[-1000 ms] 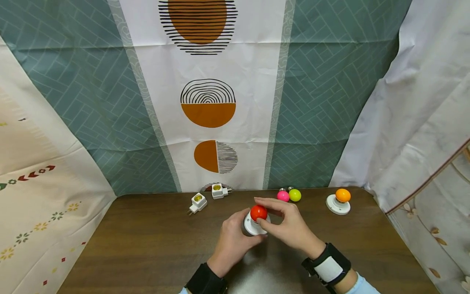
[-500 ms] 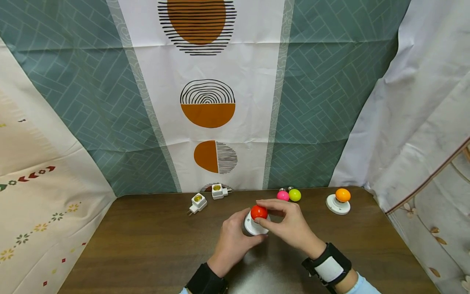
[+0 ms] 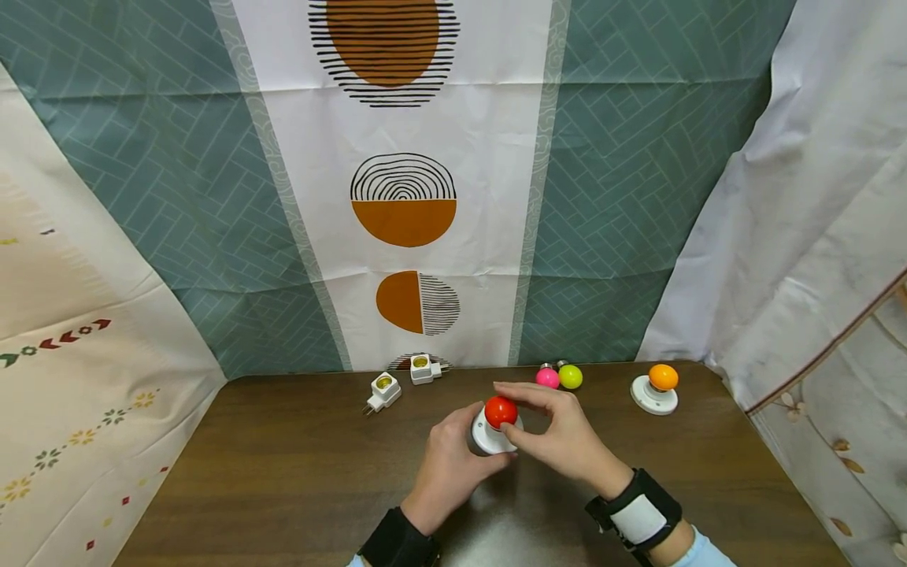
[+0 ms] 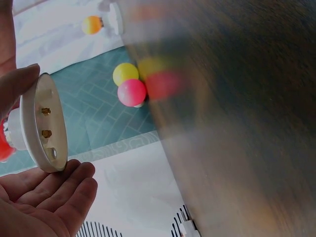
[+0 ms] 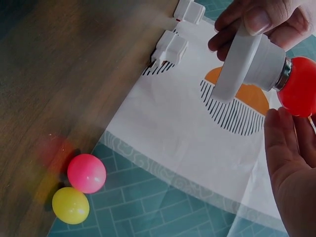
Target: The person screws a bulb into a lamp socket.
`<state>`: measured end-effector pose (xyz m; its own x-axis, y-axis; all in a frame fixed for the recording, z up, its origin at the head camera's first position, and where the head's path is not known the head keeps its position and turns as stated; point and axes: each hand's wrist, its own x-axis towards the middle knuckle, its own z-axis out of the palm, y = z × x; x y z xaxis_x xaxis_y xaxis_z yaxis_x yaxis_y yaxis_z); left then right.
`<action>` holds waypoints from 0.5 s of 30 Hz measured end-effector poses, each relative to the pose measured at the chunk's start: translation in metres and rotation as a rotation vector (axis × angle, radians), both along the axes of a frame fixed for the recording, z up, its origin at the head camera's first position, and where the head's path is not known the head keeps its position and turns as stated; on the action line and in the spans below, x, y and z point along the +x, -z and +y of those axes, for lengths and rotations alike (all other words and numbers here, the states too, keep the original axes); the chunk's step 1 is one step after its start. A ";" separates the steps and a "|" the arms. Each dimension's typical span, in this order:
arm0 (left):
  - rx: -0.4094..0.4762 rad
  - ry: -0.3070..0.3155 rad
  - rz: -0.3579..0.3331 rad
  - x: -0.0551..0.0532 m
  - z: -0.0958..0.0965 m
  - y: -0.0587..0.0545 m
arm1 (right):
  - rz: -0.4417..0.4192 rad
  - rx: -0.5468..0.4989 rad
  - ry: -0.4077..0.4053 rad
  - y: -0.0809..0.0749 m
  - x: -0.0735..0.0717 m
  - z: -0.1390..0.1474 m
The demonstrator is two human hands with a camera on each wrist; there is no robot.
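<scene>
My left hand grips a round white lamp holder by its rim, thumb on the near side and fingers on the far side. A red light bulb sits in the holder's neck, with a band of its metal base showing. My right hand pinches this bulb between thumb and fingers from the right. In the left wrist view the holder's hollow underside with brass terminals faces the camera, held up off the table.
Two white plug-in bulb sockets lie at the back left of the brown table. A pink bulb and a yellow-green bulb touch at the back edge. An orange bulb stands in another white holder at back right.
My right thumb and fingers have shifted slightly around the red bulb. My left hand and the lamp holder stay in place.
</scene>
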<state>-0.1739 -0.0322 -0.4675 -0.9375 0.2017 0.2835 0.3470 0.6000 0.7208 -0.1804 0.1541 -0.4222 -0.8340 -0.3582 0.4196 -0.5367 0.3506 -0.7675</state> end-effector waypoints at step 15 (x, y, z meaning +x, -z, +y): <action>0.007 0.005 -0.009 0.001 0.000 0.000 | -0.033 -0.086 0.040 -0.003 0.002 -0.002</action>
